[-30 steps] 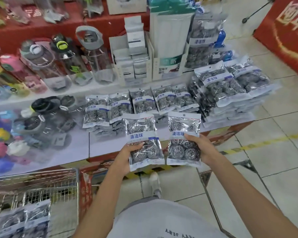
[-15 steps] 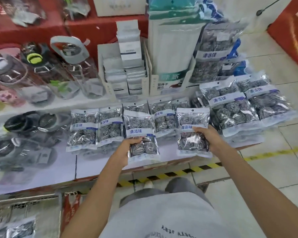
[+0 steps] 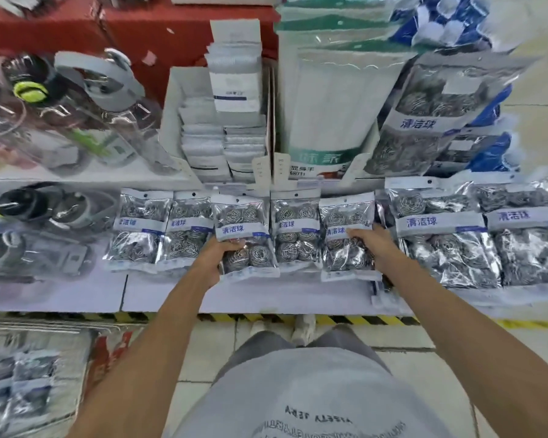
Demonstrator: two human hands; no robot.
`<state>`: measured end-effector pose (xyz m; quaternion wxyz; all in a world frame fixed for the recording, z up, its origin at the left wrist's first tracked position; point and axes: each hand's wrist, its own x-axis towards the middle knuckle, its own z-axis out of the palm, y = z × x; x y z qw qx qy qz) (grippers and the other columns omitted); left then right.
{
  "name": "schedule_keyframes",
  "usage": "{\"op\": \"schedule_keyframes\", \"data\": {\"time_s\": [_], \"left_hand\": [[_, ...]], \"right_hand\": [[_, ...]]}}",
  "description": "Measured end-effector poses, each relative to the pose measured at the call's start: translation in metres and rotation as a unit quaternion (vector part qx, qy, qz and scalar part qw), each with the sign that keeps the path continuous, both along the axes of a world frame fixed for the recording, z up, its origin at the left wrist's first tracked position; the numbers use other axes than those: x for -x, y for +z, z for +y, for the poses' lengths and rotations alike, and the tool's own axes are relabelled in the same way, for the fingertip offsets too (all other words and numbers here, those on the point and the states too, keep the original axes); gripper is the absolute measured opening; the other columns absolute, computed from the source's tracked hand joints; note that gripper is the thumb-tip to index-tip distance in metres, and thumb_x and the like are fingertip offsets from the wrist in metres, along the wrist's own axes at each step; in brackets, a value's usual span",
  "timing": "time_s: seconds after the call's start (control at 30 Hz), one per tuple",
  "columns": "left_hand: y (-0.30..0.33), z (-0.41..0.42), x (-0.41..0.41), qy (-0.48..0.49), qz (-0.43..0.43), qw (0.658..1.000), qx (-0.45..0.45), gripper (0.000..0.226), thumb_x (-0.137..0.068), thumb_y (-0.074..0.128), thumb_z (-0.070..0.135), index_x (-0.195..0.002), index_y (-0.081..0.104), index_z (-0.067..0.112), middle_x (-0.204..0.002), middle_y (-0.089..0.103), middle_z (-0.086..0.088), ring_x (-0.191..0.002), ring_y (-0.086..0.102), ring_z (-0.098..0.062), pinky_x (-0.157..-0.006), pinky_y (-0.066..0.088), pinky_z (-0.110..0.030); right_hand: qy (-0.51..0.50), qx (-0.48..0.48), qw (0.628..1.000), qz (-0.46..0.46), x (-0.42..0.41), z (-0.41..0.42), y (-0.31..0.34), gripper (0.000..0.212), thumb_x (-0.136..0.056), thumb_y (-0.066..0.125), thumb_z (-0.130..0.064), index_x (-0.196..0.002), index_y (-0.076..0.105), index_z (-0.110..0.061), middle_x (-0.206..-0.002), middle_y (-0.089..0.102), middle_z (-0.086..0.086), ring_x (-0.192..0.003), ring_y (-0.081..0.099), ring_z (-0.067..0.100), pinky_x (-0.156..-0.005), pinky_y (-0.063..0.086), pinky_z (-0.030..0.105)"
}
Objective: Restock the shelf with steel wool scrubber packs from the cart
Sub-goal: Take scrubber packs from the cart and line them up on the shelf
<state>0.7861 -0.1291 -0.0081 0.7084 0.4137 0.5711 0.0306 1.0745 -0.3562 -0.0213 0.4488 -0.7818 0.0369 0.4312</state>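
Note:
A row of small steel wool scrubber packs lies on the white shelf (image 3: 159, 295). My left hand (image 3: 217, 254) grips one pack (image 3: 242, 229) by its lower left, holding it over the row's third place. My right hand (image 3: 370, 245) grips a second pack (image 3: 342, 229) by its right side, at the right end of the row. Other shelved packs lie at the left (image 3: 138, 230), beside it (image 3: 189, 232) and between my hands (image 3: 293, 230). More packs (image 3: 23, 390) lie in the cart (image 3: 86, 343) at the bottom left.
Larger scrubber packs (image 3: 440, 235) are stacked on the shelf to the right. Water bottles (image 3: 45, 222) fill the shelf's left side. White display boxes (image 3: 225, 128) and a tall cloth pack (image 3: 332, 109) stand behind the row. Tiled floor lies to the right.
Both hands have carried their packs forward and down into the row on the shelf. The view has moved closer to the shelf.

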Motion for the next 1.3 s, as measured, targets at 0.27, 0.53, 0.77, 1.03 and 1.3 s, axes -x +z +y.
{"op": "schedule_keyframes", "data": {"time_s": [0.27, 0.53, 0.77, 1.03, 1.3], "left_hand": [[-0.008, 0.019, -0.010, -0.011, 0.020, 1.000, -0.004, 0.043, -0.083, 0.080, 0.000, -0.124, 0.069, 0.007, -0.121, 0.075, -0.013, -0.122, 0.065, -0.034, -0.112, 0.046, -0.055], [-0.017, 0.030, -0.010, -0.021, 0.048, 0.998, -0.030, 0.064, -0.080, 0.080, -0.001, -0.139, 0.057, 0.012, -0.134, 0.066, -0.003, -0.129, 0.059, -0.033, -0.115, 0.041, -0.054], [-0.016, 0.029, -0.017, -0.095, 0.128, 0.976, -0.149, 0.091, -0.087, 0.079, 0.007, -0.159, 0.024, 0.019, -0.121, 0.057, 0.001, -0.079, 0.060, -0.020, -0.077, 0.059, -0.047], [-0.016, 0.033, -0.009, -0.142, 0.089, 0.970, -0.174, 0.097, -0.090, 0.077, 0.005, -0.164, 0.018, 0.022, -0.164, 0.036, -0.010, -0.113, 0.055, -0.012, -0.063, 0.048, -0.008], [-0.014, 0.035, -0.003, -0.154, 0.058, 0.964, -0.208, 0.087, -0.092, 0.077, 0.009, -0.161, 0.027, 0.028, -0.127, 0.054, 0.007, -0.108, 0.065, -0.028, -0.087, 0.062, -0.052]], "right_hand": [[0.020, 0.042, 0.999, 0.017, -0.017, 0.020, -0.018, 0.094, -0.084, 0.084, -0.031, -0.160, 0.031, -0.012, -0.158, 0.044, 0.016, -0.137, 0.046, 0.032, -0.115, 0.035, 0.048], [0.009, 0.074, 0.997, -0.008, -0.021, 0.031, -0.022, 0.096, -0.091, 0.079, -0.034, -0.164, 0.020, -0.014, -0.166, 0.032, 0.013, -0.150, 0.032, 0.036, -0.120, 0.028, 0.052], [0.068, 0.119, 0.987, -0.089, -0.006, 0.037, -0.021, 0.083, -0.091, 0.079, -0.034, -0.155, 0.034, -0.006, -0.147, 0.054, 0.017, -0.130, 0.054, 0.035, -0.109, 0.045, 0.043], [0.112, 0.144, 0.972, -0.147, -0.002, 0.030, -0.010, 0.091, -0.091, 0.078, -0.039, -0.160, 0.026, -0.007, -0.157, 0.045, 0.018, -0.141, 0.047, 0.039, -0.114, 0.042, 0.046], [0.216, 0.171, 0.931, -0.241, 0.016, 0.018, 0.008, 0.069, -0.097, 0.070, -0.038, -0.150, 0.041, -0.004, -0.140, 0.058, 0.019, -0.123, 0.059, 0.038, -0.107, 0.049, 0.050]]}}
